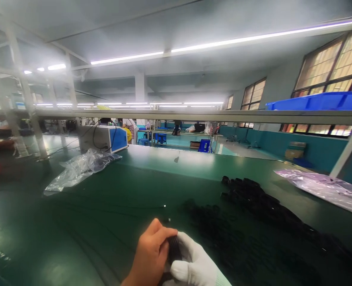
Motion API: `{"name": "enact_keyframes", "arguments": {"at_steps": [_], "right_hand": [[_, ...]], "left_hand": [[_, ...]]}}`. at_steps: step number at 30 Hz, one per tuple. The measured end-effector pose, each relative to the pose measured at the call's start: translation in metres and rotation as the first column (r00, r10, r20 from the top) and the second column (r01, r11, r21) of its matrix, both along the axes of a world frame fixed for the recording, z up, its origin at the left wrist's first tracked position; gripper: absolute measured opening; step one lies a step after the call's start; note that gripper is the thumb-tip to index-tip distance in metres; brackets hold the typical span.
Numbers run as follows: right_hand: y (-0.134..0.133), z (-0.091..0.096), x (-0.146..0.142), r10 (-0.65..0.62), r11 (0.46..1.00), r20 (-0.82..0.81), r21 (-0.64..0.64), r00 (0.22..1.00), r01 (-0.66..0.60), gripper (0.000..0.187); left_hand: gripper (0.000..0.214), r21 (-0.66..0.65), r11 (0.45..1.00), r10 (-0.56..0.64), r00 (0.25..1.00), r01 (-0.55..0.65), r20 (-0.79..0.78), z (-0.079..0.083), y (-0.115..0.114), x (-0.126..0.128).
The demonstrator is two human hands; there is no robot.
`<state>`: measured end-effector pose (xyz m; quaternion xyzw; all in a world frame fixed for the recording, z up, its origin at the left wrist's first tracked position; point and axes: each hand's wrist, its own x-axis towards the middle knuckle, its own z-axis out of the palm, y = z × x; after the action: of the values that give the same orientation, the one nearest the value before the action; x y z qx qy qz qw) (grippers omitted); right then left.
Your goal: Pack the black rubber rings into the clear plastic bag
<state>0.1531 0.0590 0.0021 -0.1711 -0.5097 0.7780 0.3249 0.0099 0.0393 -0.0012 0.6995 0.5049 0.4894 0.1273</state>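
Observation:
A small black coil of cable (pixel 174 247) is held between my two hands at the bottom middle of the head view. My left hand (pixel 151 251), bare, pinches it from the left with the thumb and fingers. Wrapped around its right side is my right hand (pixel 198 262), in a white glove. Just beyond the hands, thin black cables (pixel 140 206) with small shiny tips lie on the green table. To the right of the glove spreads a dark heap of black coiled cables (pixel 214 222), with a second long pile (pixel 262 202) behind it.
A crumpled clear plastic bag (pixel 83 169) lies left on the green tabletop (pixel 152 182), near a blue and grey machine box (pixel 117 139). At the right is a pinkish plastic bag (pixel 337 190). A shelf rail (pixel 176 115) crosses ahead, bearing a blue tray (pixel 319 102).

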Motion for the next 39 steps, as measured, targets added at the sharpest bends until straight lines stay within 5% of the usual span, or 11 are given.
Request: {"name": "enact_keyframes", "arguments": {"at_steps": [7, 10, 15, 18, 22, 27, 30, 32, 35, 37, 39], "right_hand": [[-0.002, 0.009, 0.005, 0.110, 0.980, -0.130, -0.150, 0.985, -0.129, 0.048], [-0.005, 0.012, 0.007, 0.175, 0.932, -0.259, -0.267, 0.950, -0.245, 0.041], [-0.005, 0.006, 0.004, 0.273, 0.801, -0.342, -0.437, 0.899, -0.409, 0.049], [-0.004, 0.001, 0.003, 0.216, 0.828, -0.265, -0.461, 0.940, -0.320, 0.043], [-0.006, 0.002, 0.003, 0.082, 0.946, -0.145, -0.302, 0.986, -0.123, 0.028], [-0.007, 0.005, 0.001, 0.053, 0.965, -0.059, -0.255, 0.997, -0.067, 0.027], [-0.005, 0.006, -0.001, -0.085, 0.994, 0.208, -0.049, 0.974, 0.097, 0.046], [-0.006, 0.006, -0.002, -0.343, 0.935, 0.391, 0.224, 0.854, 0.273, 0.062], [-0.013, 0.009, -0.002, -0.671, 0.719, 0.416, 0.567, 0.614, 0.401, 0.062], [-0.020, 0.015, -0.001, -0.767, 0.606, 0.362, 0.680, 0.530, 0.412, 0.061], [-0.025, 0.023, 0.002, -0.793, 0.579, 0.363, 0.698, 0.489, 0.421, 0.061]], "left_hand": [[0.031, -0.184, 0.976, -0.079, 0.974, 0.120, 0.212, 0.015, 0.005, -0.010], [0.031, -0.291, 0.889, -0.210, 0.880, 0.353, 0.425, 0.018, 0.006, -0.030], [0.052, -0.289, 0.642, -0.387, 0.625, 0.710, 0.678, 0.004, 0.010, -0.044], [0.052, -0.285, 0.680, -0.361, 0.647, 0.675, 0.671, 0.002, 0.012, -0.040], [0.048, -0.341, 0.754, -0.290, 0.749, 0.562, 0.595, 0.006, 0.012, -0.038], [0.046, -0.353, 0.774, -0.262, 0.774, 0.525, 0.576, 0.000, 0.013, -0.036], [0.044, -0.372, 0.794, -0.223, 0.799, 0.481, 0.558, -0.005, 0.014, -0.035], [0.040, -0.346, 0.825, -0.218, 0.817, 0.447, 0.534, -0.006, 0.014, -0.036], [0.039, -0.336, 0.867, -0.158, 0.842, 0.368, 0.516, -0.006, 0.016, -0.042], [0.042, -0.379, 0.867, -0.107, 0.864, 0.323, 0.492, -0.007, 0.018, -0.047], [0.046, -0.426, 0.858, -0.077, 0.892, 0.288, 0.446, -0.013, 0.019, -0.052]]}}
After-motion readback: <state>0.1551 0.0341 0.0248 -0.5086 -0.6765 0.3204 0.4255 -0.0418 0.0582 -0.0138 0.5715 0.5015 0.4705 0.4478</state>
